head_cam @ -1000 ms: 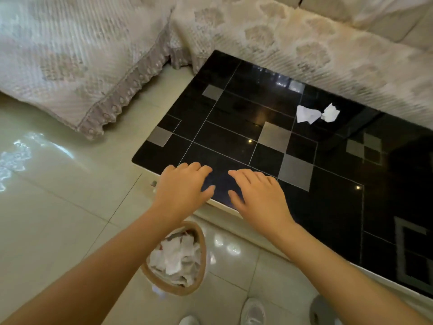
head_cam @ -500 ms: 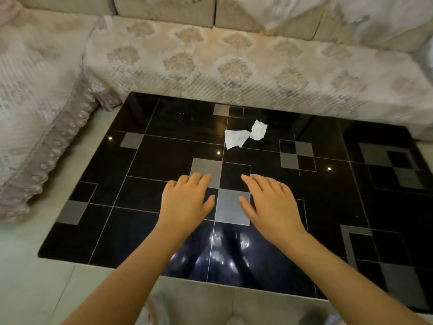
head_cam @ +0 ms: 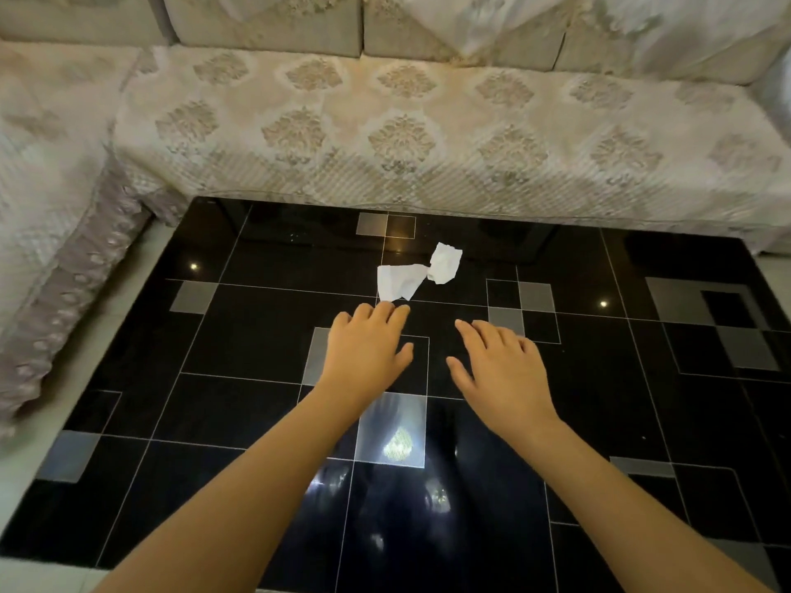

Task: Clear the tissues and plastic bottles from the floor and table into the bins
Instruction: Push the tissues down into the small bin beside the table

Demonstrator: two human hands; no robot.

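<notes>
Your left hand (head_cam: 364,348) sits just left of the frame's centre, palm down, fingers straight and loosely together, holding nothing. Its fingertips (head_cam: 387,308) reach right up to the lower edge of the nearer tissue (head_cam: 400,284); whether they touch it or stop just short cannot be told from this view. Your right hand (head_cam: 498,361) lies a little right of centre and slightly lower in the frame, also flat and relaxed with the fingers spread, empty, and clearly apart from any tissue.

From the left fingertips the nearer tissue lies directly up-frame, a flattish crumpled sheet. Just beside it, up and to the right, stands the second tissue (head_cam: 445,263), more bunched. The two meet or nearly meet at a pinched corner, so together they form one shape whose long axis runs from lower left to upper right of the frame, tilted across the line of your reach.

Both lie on the black glossy table (head_cam: 239,318), in its upper middle part, below the patterned sofa cover (head_cam: 402,139) that fills the top of the frame.

So the left hand is much the nearer, and the nearer tissue looks to be its pick. The second tissue lies up and left of your right hand, further off. No bin or bottle shows in the frame.
</notes>
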